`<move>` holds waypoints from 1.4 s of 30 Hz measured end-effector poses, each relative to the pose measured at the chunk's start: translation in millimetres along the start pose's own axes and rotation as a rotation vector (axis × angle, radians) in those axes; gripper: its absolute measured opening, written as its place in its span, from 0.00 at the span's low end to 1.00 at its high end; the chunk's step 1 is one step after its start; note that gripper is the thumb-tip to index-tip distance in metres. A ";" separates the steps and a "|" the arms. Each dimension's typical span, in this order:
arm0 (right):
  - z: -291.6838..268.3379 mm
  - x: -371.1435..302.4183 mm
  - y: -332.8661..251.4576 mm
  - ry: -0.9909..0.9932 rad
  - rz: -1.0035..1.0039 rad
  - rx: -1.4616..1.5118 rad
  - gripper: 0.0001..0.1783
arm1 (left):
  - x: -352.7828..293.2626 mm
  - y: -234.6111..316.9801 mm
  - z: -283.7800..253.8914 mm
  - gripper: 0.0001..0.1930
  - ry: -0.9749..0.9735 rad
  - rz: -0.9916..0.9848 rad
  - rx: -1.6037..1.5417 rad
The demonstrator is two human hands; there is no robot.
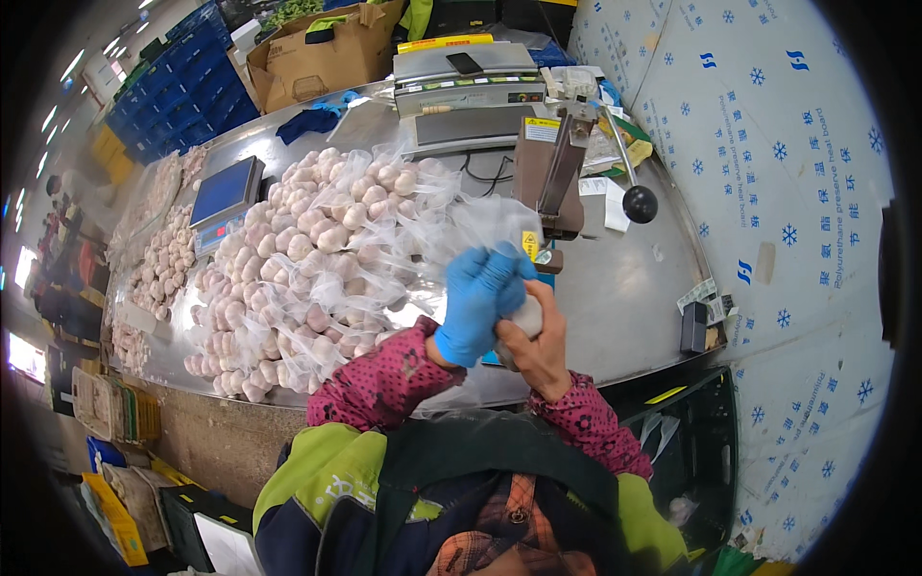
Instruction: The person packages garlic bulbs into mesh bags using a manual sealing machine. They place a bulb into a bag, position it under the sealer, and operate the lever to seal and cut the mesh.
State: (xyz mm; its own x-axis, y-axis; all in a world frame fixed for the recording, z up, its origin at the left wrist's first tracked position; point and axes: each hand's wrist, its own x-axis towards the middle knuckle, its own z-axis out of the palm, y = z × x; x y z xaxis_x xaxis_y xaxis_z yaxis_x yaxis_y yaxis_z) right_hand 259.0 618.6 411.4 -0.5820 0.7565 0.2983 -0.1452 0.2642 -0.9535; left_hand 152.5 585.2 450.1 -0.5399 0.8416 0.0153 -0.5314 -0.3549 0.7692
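My left hand (478, 300), in a blue glove, is closed around the gathered neck of a white mesh bag. My bare right hand (540, 344) wraps round the lower part of that mesh bag of garlic (525, 315), where a pale bulb shows between the hands. Most of the bag's contents are hidden by my fingers. Both hands meet just in front of a brown lever-operated press (552, 178), near its yellow warning label. Loose white netting (490, 223) lies behind my left hand. To the left spreads a big heap of netted garlic (312, 230).
On the metal table (624, 298) stand a blue-topped scale (227, 197) and a sealing machine (468, 86) with a phone on top. The press's lever ends in a black ball knob (640, 204). A black crate (696, 451) sits below the right edge, beside a white panel wall (759, 240).
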 end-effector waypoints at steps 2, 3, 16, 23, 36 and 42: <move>-17.0 -4.0 15.7 0.076 -0.088 -0.092 0.31 | 6.0 -12.1 6.1 0.12 -0.138 -0.043 0.017; -24.8 -2.0 23.2 0.080 -0.127 -0.167 0.31 | 8.8 -15.9 4.3 0.12 -0.187 -0.051 0.026; -79.1 33.4 114.7 0.476 -0.121 -0.235 0.21 | 111.9 -86.3 13.8 0.04 -0.519 0.810 1.109; -168.7 91.2 48.0 0.250 0.277 0.347 0.28 | 97.1 -82.3 -0.4 0.05 -0.041 0.701 0.565; -123.0 25.4 57.5 -0.556 0.153 0.969 0.20 | 71.0 -55.2 -1.6 0.10 -0.059 0.218 0.243; -110.2 -77.7 123.1 -0.463 0.564 0.983 0.16 | 78.7 -63.0 0.8 0.10 -0.117 0.402 0.373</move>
State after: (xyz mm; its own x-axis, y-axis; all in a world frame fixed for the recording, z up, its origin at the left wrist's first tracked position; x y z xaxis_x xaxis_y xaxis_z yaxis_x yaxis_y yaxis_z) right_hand 374.5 658.2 275.7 -0.9594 0.2815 -0.0196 -0.2065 -0.7477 -0.6311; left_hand 144.0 674.1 403.4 -0.5650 0.7167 0.4088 -0.0197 -0.5070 0.8617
